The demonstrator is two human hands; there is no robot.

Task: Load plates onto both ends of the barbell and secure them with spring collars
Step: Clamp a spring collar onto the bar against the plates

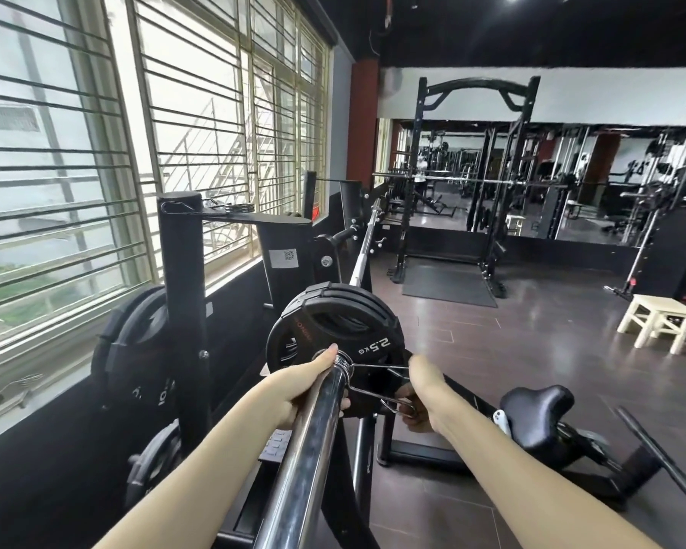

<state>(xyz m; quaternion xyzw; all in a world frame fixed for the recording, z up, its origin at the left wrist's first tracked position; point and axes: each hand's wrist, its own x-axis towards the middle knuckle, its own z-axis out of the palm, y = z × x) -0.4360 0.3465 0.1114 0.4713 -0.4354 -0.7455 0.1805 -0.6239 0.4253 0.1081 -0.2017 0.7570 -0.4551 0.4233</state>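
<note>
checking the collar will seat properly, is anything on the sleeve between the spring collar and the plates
Nothing visible. The spring collar is already on the barbell sleeve, with its coil up against the outer 2.5 kg plate. The right hand holds its handles and the left hand grips the sleeve.

The long chrome steel barbell sleeve [309, 441] runs from the bottom edge of the view up toward the middle, with the stack of round black rubber plates [333, 330] threaded on it ahead of the silver wire spring collar [377, 384]. The left hand [313, 384] lies on the sleeve's left side just behind the collar, the right hand [420, 394] on the collar's handles to the right. A tall black steel plate-storage post [183, 311] stands left of the plates beside the barred window [135, 132]; a black padded seat [535, 418] sits lower right, a black power rack [468, 184] far behind.
</note>
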